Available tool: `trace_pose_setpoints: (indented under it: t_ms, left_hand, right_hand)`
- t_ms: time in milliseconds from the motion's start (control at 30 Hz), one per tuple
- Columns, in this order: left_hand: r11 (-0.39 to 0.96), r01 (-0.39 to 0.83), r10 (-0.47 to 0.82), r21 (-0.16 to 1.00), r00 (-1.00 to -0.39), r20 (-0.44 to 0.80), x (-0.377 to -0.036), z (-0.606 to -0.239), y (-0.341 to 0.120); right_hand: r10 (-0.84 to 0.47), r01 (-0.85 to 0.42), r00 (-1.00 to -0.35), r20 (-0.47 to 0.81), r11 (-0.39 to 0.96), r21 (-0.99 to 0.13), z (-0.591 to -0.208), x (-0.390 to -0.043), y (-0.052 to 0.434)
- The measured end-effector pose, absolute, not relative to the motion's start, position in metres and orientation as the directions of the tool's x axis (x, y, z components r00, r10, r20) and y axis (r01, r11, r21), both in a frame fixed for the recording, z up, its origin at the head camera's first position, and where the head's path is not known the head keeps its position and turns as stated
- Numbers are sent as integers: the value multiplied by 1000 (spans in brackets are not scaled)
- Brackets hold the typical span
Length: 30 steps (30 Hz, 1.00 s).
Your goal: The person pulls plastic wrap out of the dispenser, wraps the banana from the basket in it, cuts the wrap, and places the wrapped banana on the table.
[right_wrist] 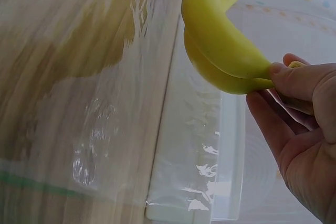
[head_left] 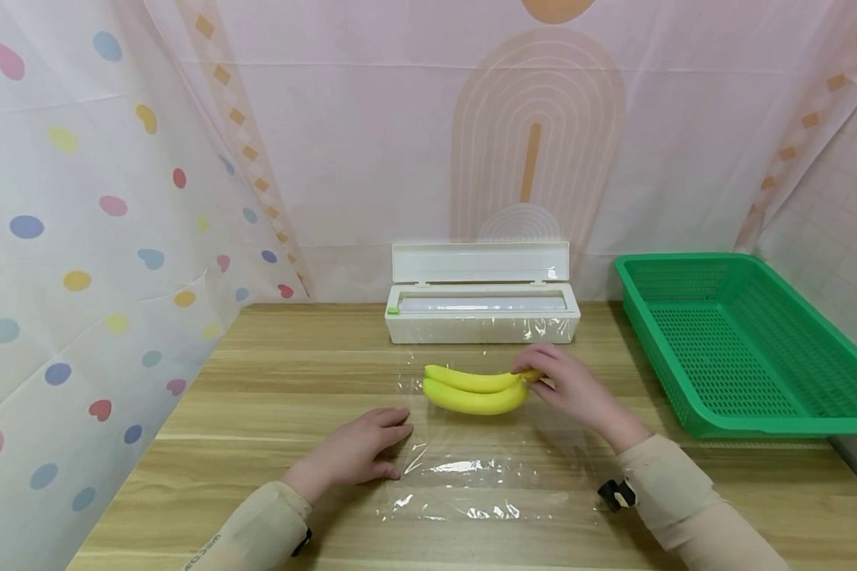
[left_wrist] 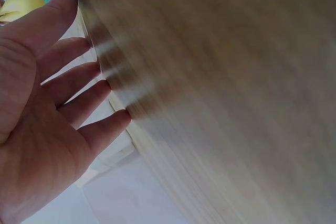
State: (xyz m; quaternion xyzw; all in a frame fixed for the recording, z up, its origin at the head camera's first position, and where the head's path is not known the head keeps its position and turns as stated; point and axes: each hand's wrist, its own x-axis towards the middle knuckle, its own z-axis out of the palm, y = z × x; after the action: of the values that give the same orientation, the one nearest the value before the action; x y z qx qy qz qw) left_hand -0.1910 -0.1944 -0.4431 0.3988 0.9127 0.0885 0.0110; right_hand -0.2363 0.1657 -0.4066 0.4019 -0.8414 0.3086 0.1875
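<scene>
Two joined yellow bananas [head_left: 474,394] hang over a sheet of clear plastic wrap [head_left: 464,476] that lies on the wooden table. My right hand [head_left: 570,386] pinches them by the stem, and the right wrist view shows thumb and fingers around that end. The wrap runs back to a white wrap dispenser [head_left: 482,325], whose lid stands raised. At the wrap's left edge, my left hand [head_left: 360,446] rests with fingers spread and fingertips touching the table; nothing is held in it, as the left wrist view [left_wrist: 47,129] of this hand shows.
A green plastic basket [head_left: 728,361] with a perforated bottom stands at the right of the table. Patterned cloth [head_left: 357,159] hangs behind the table and along its left side. A small green slider [head_left: 393,311] sits at the dispenser's left end.
</scene>
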Motion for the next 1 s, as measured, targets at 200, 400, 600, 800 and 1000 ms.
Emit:
trace_pose_setpoints:
  t_ms: [200, 400, 600, 800, 1000]
  left_hand:
    - [663, 729, 733, 169, -678, 53, -191, -443, -194]
    - [665, 728, 731, 168, -680, 50, -191, -443, -194]
    - [669, 725, 730, 163, -682, 40, -191, -442, -194]
    - [671, 723, 728, 163, -684, 38, -190, -442, -194]
    - [671, 723, 728, 164, -684, 39, -191, -442, -194]
  right_hand:
    - [-572, -806, -589, 571, 468, -362, -408, -240, 161]
    - [-580, -808, -586, 566, 466, -359, -411, -243, 159]
    - [-585, -793, -608, 537, 489, -364, -413, -244, 158]
    - [-586, -777, -628, 511, 505, -375, -414, -246, 157]
    - [-589, -769, -639, 495, 514, -381, -416, -247, 158]
